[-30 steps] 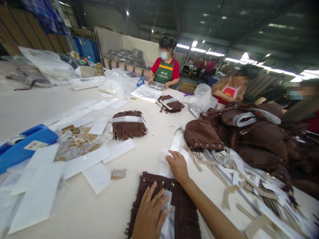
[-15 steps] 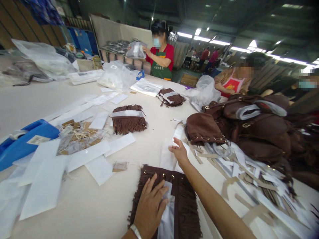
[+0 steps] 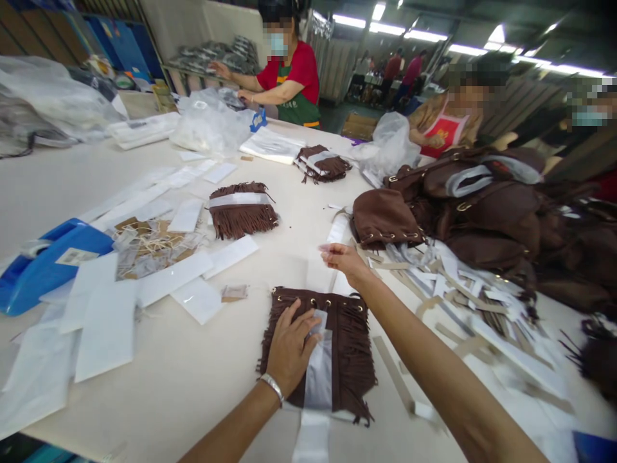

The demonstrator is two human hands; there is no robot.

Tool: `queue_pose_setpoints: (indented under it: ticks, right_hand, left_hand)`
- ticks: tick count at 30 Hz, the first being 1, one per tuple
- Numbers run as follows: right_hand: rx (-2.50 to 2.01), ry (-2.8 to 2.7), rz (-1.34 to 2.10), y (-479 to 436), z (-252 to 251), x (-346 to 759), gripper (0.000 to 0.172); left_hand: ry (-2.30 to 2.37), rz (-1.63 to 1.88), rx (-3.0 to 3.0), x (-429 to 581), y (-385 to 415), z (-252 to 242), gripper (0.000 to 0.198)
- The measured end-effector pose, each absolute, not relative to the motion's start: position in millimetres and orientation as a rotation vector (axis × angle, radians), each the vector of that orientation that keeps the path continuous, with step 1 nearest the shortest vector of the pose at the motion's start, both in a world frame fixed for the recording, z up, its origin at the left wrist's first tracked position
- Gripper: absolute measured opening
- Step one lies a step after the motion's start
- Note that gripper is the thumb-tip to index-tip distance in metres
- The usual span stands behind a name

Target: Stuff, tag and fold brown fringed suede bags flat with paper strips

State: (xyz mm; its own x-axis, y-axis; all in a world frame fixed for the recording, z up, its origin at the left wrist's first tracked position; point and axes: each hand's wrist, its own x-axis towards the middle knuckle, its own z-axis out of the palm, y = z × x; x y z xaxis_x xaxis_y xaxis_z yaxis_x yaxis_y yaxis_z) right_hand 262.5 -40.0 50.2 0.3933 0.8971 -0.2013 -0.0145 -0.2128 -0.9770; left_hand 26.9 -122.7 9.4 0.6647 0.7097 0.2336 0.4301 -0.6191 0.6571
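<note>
A brown fringed bag (image 3: 354,373) with brass eyelets along its top edge lies flat on the table in front of me. My left hand (image 3: 292,350) rests on it with fingers stretched out, beside a translucent strip (image 3: 319,373) that runs down the bag's middle. Past the bag's top edge, my right hand (image 3: 346,260) has its fingertips pinched on the end of a whitish strip (image 3: 319,273). A white strip end (image 3: 311,438) also sticks out below the bag. Whether these are one piece is hidden by the bag.
Two folded fringed bags with white bands, a nearer one (image 3: 243,212) and a farther one (image 3: 322,162), lie ahead. Brown bags (image 3: 491,218) are heaped at right above paper scraps (image 3: 457,283). Left are white sheets (image 3: 106,328), tags (image 3: 154,247) and a blue tape dispenser (image 3: 58,263). Co-workers stand opposite.
The fingers of my right hand have closed from spread to pinched on the strip. My left hand stays on the bag. The co-worker in red has lowered the wrapped item.
</note>
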Motion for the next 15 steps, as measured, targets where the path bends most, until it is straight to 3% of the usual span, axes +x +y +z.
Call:
queue_pose_setpoints:
  ticks: [7, 15]
  right_hand:
    - [-1.625, -1.109, 0.748, -111, 83, 223, 0.016]
    - [-1.801, -1.413, 0.334, -177, 77, 191, 0.015]
  left_hand:
    - [0.89, 0.721, 2.267, 27, -123, 8, 0.026]
    - [0.864, 0.828, 2.271, 27, -127, 2, 0.024]
